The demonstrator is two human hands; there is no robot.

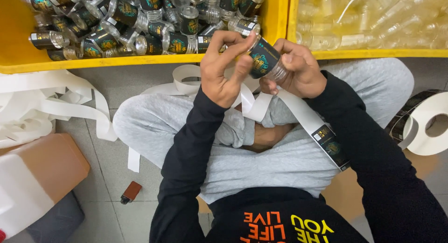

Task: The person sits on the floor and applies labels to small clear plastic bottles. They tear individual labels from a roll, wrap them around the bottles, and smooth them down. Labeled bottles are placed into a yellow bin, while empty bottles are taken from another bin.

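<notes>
Left hand: my left hand (pixel 223 68) presses its fingers and thumb against the dark label on the small clear bottle (pixel 264 61), closed on it so the sticker lies flat on the curved wall.
Right hand: my right hand (pixel 298 70) is wrapped around the bottle's open, ribbed neck end, gripping it so it cannot turn under the pressing.
Bottle: it sits between both hands, above my lap and just in front of the crates; smooth transparent plastic, round, with a glossy black and gold label.
Backing strip: the white backing strip (pixel 298 114) runs from under my hands across my right thigh, thin and slick, with the next dark label (pixel 332 147) lying on it within reach.
Label roll: the label roll (pixel 429 124) lies on the floor at my right, so the strip feeds towards me.
Left crate: the yellow crate (pixel 140 60) holds labelled bottles piled loosely.
Right crate: the second yellow crate (pixel 373 52) holds bare clear ones.
Spent strip: loose white tape (pixel 51 103) curls on the floor at my left.
</notes>
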